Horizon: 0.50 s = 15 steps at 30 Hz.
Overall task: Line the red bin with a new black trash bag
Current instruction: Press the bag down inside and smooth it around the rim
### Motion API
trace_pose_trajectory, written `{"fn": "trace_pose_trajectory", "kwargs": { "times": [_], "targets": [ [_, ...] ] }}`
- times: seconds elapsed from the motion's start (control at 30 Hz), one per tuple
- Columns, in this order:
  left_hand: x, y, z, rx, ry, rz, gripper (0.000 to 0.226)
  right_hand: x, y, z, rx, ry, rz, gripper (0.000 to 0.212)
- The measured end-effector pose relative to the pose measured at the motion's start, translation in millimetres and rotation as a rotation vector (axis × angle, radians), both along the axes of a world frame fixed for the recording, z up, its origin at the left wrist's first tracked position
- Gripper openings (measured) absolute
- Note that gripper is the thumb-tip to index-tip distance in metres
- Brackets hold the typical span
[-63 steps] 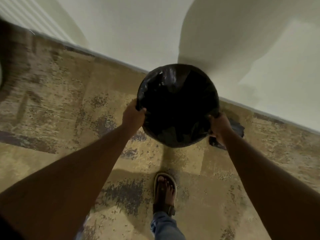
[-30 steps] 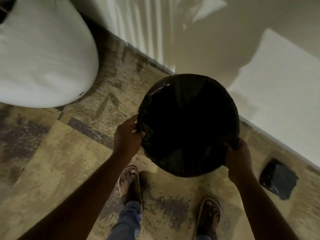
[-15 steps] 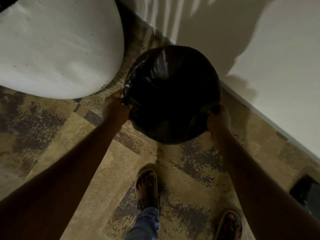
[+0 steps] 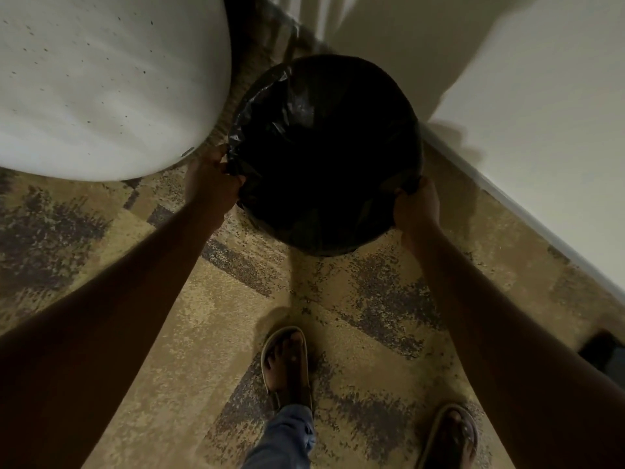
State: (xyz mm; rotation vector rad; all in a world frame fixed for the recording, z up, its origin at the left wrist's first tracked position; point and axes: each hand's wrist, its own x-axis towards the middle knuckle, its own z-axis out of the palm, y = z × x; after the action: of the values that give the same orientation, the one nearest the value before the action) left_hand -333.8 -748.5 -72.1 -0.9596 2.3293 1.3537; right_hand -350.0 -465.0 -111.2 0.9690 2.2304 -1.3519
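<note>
A round bin covered by a black trash bag (image 4: 324,150) sits in the upper middle of the head view, in the corner beside the wall. The bag is stretched over the whole rim, so none of the bin's red shows. My left hand (image 4: 211,182) grips the bagged rim on its left side. My right hand (image 4: 417,206) grips the rim at the lower right. Both arms reach forward from the bottom of the frame.
A large white rounded surface (image 4: 101,86) fills the upper left, close to the bin. A pale wall (image 4: 524,123) with a baseboard runs along the right. A dark folded object (image 4: 605,353) lies on the patterned carpet at the right edge. My sandalled feet (image 4: 287,363) stand below.
The bin, held in both hands, has been carried left from open carpet into the corner next to the white surface. The dark folded object has slid toward the right edge.
</note>
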Motion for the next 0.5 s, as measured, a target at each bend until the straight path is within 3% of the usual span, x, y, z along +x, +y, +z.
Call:
{"fn": "trace_pose_trajectory", "kwargs": {
  "times": [0.17, 0.33, 0.43, 0.5],
  "targets": [
    [2.0, -1.8, -4.5, -0.060, 0.039, -0.084, 0.059, 1.3, -2.7, 8.0, -0.027, -0.017, -0.003, 0.028],
    [9.0, -26.2, -5.1, 0.266, -0.048, 0.064, 0.083, -0.7, -13.8, 22.5, -0.111, -0.084, -0.018, 0.060],
    [19.5, -36.5, -1.2, 0.320, -0.069, 0.048, 0.079, 1.4, -10.9, 34.3, 0.007, -0.069, 0.059, 0.073],
    [30.0, -26.7, 8.0, 0.214, -0.074, 0.046, 0.068, 11.0, 2.5, 51.0, 0.117, -0.044, 0.114, 0.074]
  ]
}}
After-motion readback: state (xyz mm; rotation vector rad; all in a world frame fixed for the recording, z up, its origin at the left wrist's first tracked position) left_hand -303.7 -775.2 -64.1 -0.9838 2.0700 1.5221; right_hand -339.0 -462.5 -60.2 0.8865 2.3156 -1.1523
